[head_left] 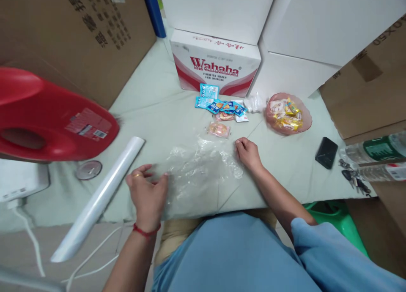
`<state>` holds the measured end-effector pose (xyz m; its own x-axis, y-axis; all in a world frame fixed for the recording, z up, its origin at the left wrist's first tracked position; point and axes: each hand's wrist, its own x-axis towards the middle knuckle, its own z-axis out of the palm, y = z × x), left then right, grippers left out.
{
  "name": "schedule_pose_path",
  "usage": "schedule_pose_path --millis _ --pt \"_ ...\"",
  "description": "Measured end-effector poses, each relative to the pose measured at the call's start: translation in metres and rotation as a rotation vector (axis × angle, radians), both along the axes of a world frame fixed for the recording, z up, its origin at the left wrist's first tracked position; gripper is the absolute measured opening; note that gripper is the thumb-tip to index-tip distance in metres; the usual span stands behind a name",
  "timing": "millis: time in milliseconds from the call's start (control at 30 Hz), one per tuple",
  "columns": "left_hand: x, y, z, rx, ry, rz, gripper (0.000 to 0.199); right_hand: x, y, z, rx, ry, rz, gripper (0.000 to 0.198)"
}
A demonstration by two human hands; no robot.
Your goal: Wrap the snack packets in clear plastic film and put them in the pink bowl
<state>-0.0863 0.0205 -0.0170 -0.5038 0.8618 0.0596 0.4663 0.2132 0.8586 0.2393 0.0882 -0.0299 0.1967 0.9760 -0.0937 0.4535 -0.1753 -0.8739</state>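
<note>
A clear plastic bag (198,173) lies flat and wrinkled on the cloth-covered table in front of me. My left hand (147,192), with a ring and a red bracelet, is at the bag's left edge, thumb and fingers apart. At the bag's upper right edge, my right hand (249,152) is closed, fingertips pressed together on the thin film. Just beyond the bag is a pink wrapped snack (218,129). Several blue snack packets (226,107) form a small pile behind it, with crumpled clear wrapping (253,102) alongside.
A pink bowl (304,125) holds yellow-wrapped snacks. Behind the packets stands a Wahaha carton (218,66). On the left are a red jug (57,118), a white roll (101,195) and a round lid (89,170). A black case (326,153), keys (355,182) and bottles (377,150) lie right.
</note>
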Motion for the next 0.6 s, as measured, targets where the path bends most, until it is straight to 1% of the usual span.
schedule_pose_path --millis 33,67,100,133,167,200,233,267,300,367,433,500,533,600 --pt "0.002 -0.002 0.005 0.076 0.16 -0.028 0.051 0.0 -0.002 0.0 0.008 -0.013 -0.002 0.031" --pt "0.005 -0.003 0.01 0.15 0.303 -0.094 0.049 0.0 -0.003 0.001 0.019 -0.024 -0.002 0.031" --pt "0.01 -0.002 0.015 0.212 0.408 -0.214 0.045 0.0 -0.005 0.001 0.031 -0.034 -0.001 0.031" --pt "0.016 0.001 0.018 0.254 0.458 -0.386 0.042 0.0 -0.006 0.002 0.044 -0.046 0.001 0.031" --pt "0.022 0.006 0.02 0.257 0.478 -0.566 0.041 0.0 -0.007 0.002 0.06 -0.062 0.002 0.031" --pt "0.027 0.011 0.021 0.221 0.483 -0.728 0.039 0.0 -0.008 0.002 0.076 -0.08 0.002 0.03" --pt "0.032 0.017 0.02 0.157 0.489 -0.84 0.035 0.001 -0.009 0.003 0.089 -0.097 0.0 0.03" --pt "0.036 0.022 0.017 0.082 0.497 -0.898 0.032 0.002 -0.01 0.003 0.099 -0.109 -0.007 0.029" --pt "0.039 0.027 0.014 0.015 0.506 -0.909 0.029 0.004 -0.011 0.003 0.106 -0.115 -0.016 0.029" --pt "0.042 0.034 0.007 -0.043 0.504 -0.848 0.026 0.011 -0.014 0.004 0.105 -0.118 -0.034 0.03" --pt "0.045 0.037 0.003 -0.011 0.465 -0.737 0.025 0.018 -0.018 0.003 0.101 -0.127 -0.043 0.031" --pt "0.051 0.038 0.003 0.033 0.433 -0.622 0.024 0.026 -0.023 0.002 0.1 -0.143 -0.039 0.033" --pt "0.056 0.037 0.004 0.041 0.434 -0.585 0.026 0.028 -0.026 0.001 0.099 -0.149 -0.034 0.033" --pt "0.07 0.036 0.008 0.041 0.461 -0.562 0.036 0.03 -0.032 -0.001 0.097 -0.154 -0.027 0.034"
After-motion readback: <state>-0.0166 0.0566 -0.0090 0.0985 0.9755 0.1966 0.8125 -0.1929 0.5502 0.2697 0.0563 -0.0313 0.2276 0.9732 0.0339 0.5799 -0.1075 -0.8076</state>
